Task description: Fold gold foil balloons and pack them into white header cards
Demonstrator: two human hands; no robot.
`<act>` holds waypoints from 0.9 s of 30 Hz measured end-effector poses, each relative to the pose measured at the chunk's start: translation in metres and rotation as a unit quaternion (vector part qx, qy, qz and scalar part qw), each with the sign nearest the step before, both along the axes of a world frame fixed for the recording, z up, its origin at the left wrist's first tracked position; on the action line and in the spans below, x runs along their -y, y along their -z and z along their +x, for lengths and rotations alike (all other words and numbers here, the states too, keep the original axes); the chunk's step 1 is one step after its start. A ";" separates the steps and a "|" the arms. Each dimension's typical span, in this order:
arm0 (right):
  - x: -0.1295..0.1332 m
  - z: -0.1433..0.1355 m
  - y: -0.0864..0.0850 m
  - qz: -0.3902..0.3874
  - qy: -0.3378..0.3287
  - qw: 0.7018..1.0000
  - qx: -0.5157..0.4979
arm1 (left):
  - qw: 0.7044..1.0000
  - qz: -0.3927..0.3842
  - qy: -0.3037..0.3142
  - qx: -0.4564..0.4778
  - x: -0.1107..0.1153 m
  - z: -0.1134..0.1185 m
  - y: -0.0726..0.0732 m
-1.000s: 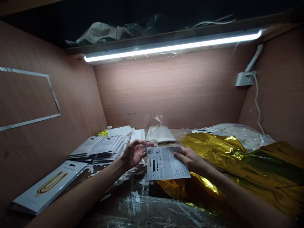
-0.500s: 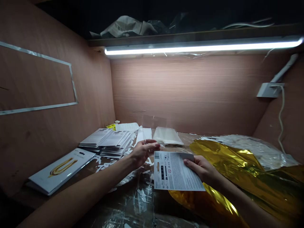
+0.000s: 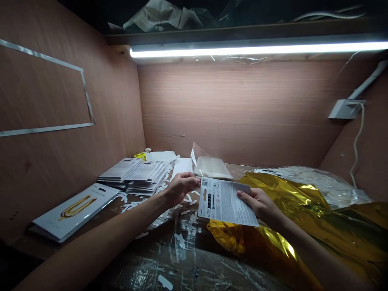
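Note:
My right hand grips a white printed packaging card by its right side, thumb on top. Small text, a barcode and a hang slot show on the card's upper face. Pinched in the fingers of my left hand is a clear plastic bag, which stands up above the fingertips and is hard to see. The left fingertips are close to the card's upper left corner; whether they touch it I cannot tell. A pile of clear bags lies just behind.
Stacked printed cards lie at the left, with a bagged pack showing a gold U nearer. Gold foil and clear plastic spread at the right. White paper scraps litter the table. A tube light hangs under the shelf.
The card has come up closer to my left hand. The clear bag in my left hand has tilted and its mouth looks wider. The view has shifted slightly.

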State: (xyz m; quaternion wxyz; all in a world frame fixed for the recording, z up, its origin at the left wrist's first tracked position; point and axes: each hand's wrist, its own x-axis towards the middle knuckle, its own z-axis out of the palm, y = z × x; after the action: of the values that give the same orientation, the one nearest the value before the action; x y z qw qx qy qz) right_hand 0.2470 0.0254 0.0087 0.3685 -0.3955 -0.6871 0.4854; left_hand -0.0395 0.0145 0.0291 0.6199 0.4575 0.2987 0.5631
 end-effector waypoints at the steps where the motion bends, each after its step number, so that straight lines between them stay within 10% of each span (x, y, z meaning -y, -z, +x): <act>1: 0.000 0.001 -0.001 -0.004 -0.007 1.000 0.003 | 1.000 -0.003 -0.002 -0.003 -0.001 -0.001 0.000; 27: -0.007 0.004 0.008 0.028 0.008 0.999 0.014 | 0.992 -0.052 -0.055 0.096 0.003 0.015 0.018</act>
State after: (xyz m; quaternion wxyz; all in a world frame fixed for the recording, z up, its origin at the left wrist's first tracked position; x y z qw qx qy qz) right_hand 0.2511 0.0320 0.0011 0.3736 -0.3972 -0.7022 0.4578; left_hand -0.0243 0.0113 0.0106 0.6373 0.3510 0.2911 0.6212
